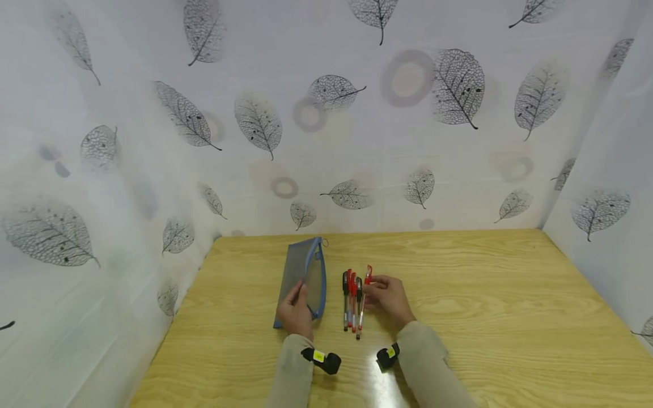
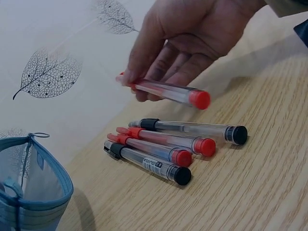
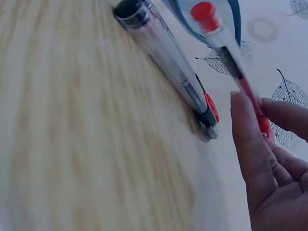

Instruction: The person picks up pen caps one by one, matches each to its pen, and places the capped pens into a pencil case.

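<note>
At lower centre-left: left hand (image 1: pixel 296 315) pinched open pouch (image 1: pixel 296 265), no pen visible inside | lower centre: four pens (image 1: pixel 353 290) lay on table (image 1: pixel 479 294), not yet lifted | just right: red pen (image 1: pixel 368 275) raised, right hand (image 1: pixel 390 298) pinching it.

Pouch (image 1: pixel 294 265) read grey and sheer on my feed, edged in mid blue that leaned teal in the left wrist view. Held pen (image 2: pixel 166 91): I noted red at cap and end plug, with a clear barrel between. Of the four lying pens (image 2: pixel 166 139), two were capped and plugged in red, two in black, all with clear barrels; one black-capped carried a white label (image 2: pixel 153 165) with dark barcode stripes. The table (image 1: pixel 510 317) came through yellow with streaky darker grain. White backdrop (image 1: pixel 367 147) was printed with blackish net-veined leaves (image 1: pixel 458 88) and faded grey rings (image 1: pixel 309 115), some pink-centred. From my end the sleeves (image 1: pixel 293 374) looked beige, the wrist cameras (image 1: pixel 331 364) black with yellow tags (image 1: pixel 318 356).
</note>
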{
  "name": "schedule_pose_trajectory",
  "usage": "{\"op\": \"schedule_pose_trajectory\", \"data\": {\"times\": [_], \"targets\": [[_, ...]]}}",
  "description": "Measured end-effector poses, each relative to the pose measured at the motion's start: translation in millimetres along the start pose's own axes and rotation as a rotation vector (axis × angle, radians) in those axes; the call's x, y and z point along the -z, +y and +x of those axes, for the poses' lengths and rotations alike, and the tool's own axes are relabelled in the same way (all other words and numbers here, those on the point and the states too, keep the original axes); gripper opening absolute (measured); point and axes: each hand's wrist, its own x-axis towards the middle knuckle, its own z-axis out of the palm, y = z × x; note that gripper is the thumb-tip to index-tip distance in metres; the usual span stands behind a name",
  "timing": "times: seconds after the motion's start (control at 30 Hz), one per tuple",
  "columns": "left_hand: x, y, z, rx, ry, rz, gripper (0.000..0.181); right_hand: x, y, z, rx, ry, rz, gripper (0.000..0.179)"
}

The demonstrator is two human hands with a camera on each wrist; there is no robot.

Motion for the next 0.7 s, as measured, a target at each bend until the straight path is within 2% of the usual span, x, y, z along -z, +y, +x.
{"op": "schedule_pose_trajectory", "data": {"times": [0.17,0.37,0.6,0.7], "targets": [[0.3,0.3,0.8,-0.003,0.004,-0.007,0.022,-12,-9,0.9,0.035,-0.060,-0.051,0.035],[0.1,0.4,0.6,-0.002,0.007,-0.003,0.022,-27,-18,6.3,0.051,-0.112,-0.047,0.038],[-1.3,1.7,-0.7,-0.015,0.003,-0.021,0.022,-44,-26,14.4,0.060,-0.118,-0.053,0.043],[-1.6,1.3,0.2,0.006,0.002,-0.016,0.022,-52,-28,17.9,0.064,-0.118,-0.063,0.043]]}}
